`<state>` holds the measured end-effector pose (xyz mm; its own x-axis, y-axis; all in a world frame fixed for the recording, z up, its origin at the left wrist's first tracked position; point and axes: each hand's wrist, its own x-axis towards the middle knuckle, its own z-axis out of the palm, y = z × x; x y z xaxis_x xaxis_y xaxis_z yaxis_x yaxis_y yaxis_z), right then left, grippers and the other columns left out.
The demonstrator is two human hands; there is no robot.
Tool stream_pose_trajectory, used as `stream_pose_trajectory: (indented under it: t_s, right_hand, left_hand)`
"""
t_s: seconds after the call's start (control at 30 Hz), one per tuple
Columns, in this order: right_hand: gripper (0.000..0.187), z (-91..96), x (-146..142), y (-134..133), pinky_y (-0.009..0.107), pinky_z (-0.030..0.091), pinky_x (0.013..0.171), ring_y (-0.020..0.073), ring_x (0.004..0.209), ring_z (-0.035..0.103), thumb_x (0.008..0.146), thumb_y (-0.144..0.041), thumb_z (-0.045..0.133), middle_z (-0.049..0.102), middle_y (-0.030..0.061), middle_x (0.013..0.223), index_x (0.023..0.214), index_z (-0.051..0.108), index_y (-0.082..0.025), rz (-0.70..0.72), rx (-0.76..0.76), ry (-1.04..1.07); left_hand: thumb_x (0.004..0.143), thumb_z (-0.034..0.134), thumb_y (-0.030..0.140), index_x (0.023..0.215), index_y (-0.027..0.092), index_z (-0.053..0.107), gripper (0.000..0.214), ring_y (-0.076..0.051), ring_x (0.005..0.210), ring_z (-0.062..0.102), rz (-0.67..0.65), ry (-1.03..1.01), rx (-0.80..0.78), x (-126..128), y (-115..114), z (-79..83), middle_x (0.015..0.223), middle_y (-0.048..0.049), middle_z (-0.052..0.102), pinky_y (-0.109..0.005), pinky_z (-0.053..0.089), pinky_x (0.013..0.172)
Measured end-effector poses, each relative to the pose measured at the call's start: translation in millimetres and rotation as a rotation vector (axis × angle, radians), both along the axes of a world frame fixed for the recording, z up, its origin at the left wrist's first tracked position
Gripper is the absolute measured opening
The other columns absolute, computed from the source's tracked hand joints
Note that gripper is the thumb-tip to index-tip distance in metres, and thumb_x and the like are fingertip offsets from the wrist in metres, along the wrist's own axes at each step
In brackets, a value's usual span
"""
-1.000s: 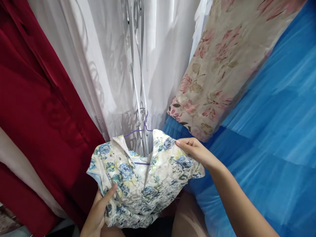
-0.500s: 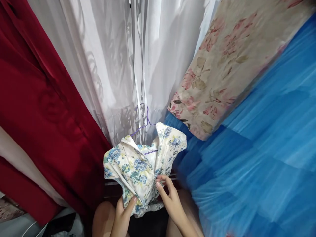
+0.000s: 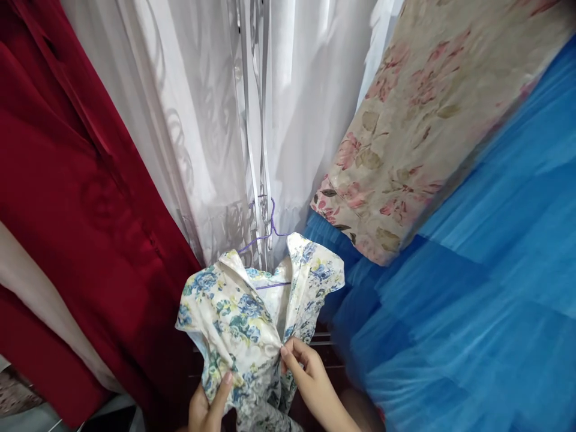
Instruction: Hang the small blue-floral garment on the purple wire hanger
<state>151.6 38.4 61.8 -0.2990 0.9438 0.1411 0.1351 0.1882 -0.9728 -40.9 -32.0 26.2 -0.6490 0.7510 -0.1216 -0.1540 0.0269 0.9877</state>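
A small white garment with blue and yellow flowers (image 3: 245, 309) hangs on a thin purple wire hanger (image 3: 270, 225) low in the middle of the view. My left hand (image 3: 207, 408) grips the garment's lower left front, thumb pressed on the cloth. My right hand (image 3: 306, 375) pinches the front edges together just below the open neckline. Both hands are closed on the fabric.
A dark red garment (image 3: 76, 198) hangs at the left, sheer white fabric with silver ribbons (image 3: 252, 108) behind, a beige dress with pink flowers (image 3: 414, 120) at upper right and blue tulle (image 3: 472, 288) at the right. A dark slatted surface shows below.
My right hand left the garment's right shoulder, came down to the front and now pinches it at the middle. My left hand moved right and lower. The shoulders closed inward.
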Motion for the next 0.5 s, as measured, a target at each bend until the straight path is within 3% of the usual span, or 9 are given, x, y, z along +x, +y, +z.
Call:
stream_pose_trajectory:
  t_s: [0.1,0.2,0.27,0.37,0.43,0.5]
  right_hand:
    - [0.038,1.6,-3.0,-10.4,0.028,0.038,0.064,0.0164,0.065,0.051,0.096,-0.048,0.048,0.055,0.0008,0.066,0.071,0.051,-0.019,-0.021,-0.02,0.045]
    - [0.036,4.1,-5.1,-19.2,0.027,0.038,0.062,0.0158,0.062,0.051,0.095,-0.047,0.05,0.057,0.0009,0.065,0.072,0.053,-0.019,-0.026,-0.028,0.062]
    - [0.035,5.3,-5.7,-24.1,0.027,0.038,0.061,0.0156,0.061,0.052,0.095,-0.047,0.051,0.058,0.0011,0.064,0.073,0.053,-0.019,-0.024,-0.029,0.08]
    - [0.034,5.7,-5.9,-31.1,0.027,0.039,0.06,0.0155,0.06,0.054,0.094,-0.046,0.053,0.058,0.0012,0.064,0.073,0.053,-0.019,-0.003,-0.039,0.131]
    - [0.034,5.3,-5.5,-35.6,0.027,0.04,0.06,0.0155,0.06,0.055,0.093,-0.045,0.055,0.058,0.0011,0.063,0.072,0.053,-0.019,0.013,-0.039,0.165]
    - [0.033,6.1,-4.6,-38.9,0.027,0.04,0.058,0.0151,0.059,0.055,0.092,-0.044,0.056,0.058,0.0008,0.062,0.071,0.052,-0.019,0.029,-0.039,0.202]
  left_hand:
    - [0.062,0.078,0.053,0.108,0.017,0.065,0.06,-0.035,0.105,0.064,0.07,0.114,0.075,-7.4,6.1,-5.5,0.107,-0.0119,0.07,-0.046,0.052,0.09]
    - [0.069,0.075,0.047,0.111,0.019,0.064,0.052,-0.033,0.11,0.06,0.208,0.515,0.197,1.1,6.9,-8.9,0.117,-0.0123,0.063,-0.048,0.048,0.095]
    - [0.077,0.07,0.041,0.106,0.022,0.067,0.035,-0.03,0.109,0.059,0.081,0.722,0.263,17.4,7.3,-8.8,0.114,-0.0107,0.063,-0.046,0.047,0.096]
    - [0.085,0.062,0.034,0.11,0.022,0.065,0.028,-0.025,0.105,0.062,-0.215,0.762,0.297,48.6,12.8,-5.8,0.112,-0.0096,0.064,-0.037,0.051,0.091]
    - [0.089,0.056,0.032,0.108,0.02,0.063,0.023,-0.022,0.094,0.064,-0.28,0.721,0.278,65.7,18.5,-2.6,0.102,-0.0087,0.067,-0.032,0.053,0.081]
    - [0.092,0.052,0.033,0.09,0.019,0.061,0.017,-0.019,0.075,0.063,-0.29,0.714,0.243,75.7,22.2,1.7,0.081,-0.0049,0.065,-0.028,0.05,0.068]
